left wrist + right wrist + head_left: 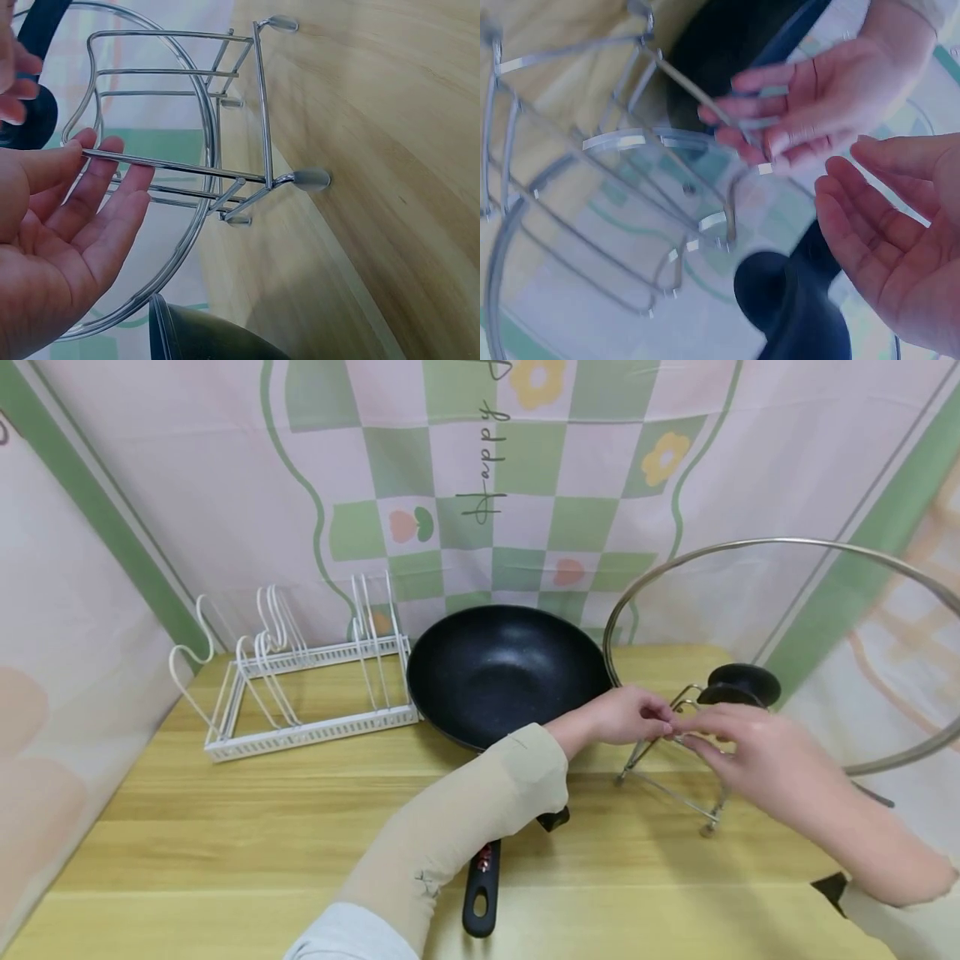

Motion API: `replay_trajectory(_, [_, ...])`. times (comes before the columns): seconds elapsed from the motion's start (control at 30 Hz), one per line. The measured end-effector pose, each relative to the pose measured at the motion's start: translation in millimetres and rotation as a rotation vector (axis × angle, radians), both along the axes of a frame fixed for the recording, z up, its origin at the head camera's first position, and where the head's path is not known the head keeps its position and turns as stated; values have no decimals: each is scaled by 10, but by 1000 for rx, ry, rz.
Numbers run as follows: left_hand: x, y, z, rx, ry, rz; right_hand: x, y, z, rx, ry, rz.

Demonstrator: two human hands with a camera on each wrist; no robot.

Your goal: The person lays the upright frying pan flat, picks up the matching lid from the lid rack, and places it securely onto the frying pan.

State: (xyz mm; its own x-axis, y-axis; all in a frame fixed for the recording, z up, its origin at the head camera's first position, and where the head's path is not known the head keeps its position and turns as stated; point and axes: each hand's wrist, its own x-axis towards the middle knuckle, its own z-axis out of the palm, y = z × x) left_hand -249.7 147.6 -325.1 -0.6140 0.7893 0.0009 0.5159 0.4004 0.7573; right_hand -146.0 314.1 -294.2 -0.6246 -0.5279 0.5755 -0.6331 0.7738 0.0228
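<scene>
Steadying the wire rack (263, 112), we think: left fingers (116, 236) pinch its bar (172, 165), right fingers (847, 232) empty beside it, slightly parted. Next: likely ease off, lid (795, 618) untipped.

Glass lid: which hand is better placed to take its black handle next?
Probably right: the right hand holds nothing and is near the black handle; the left hand pinches the wire rack.

The rack (172, 166) looks glossy metal, the tabletop (225, 843) wood.
</scene>
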Motion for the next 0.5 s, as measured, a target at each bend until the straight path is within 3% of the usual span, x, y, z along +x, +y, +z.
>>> replay_trajectory(0.27, [35,11,8,19,-63,41,-1,210,237,-43,4,-103])
replay_trajectory(0.4, [37,9,0,28,-78,43,32,265,290,-52,-17,-177])
replay_trajectory(0.5, [37,10,-1,26,-80,45,32,294,309,-48,5,-187])
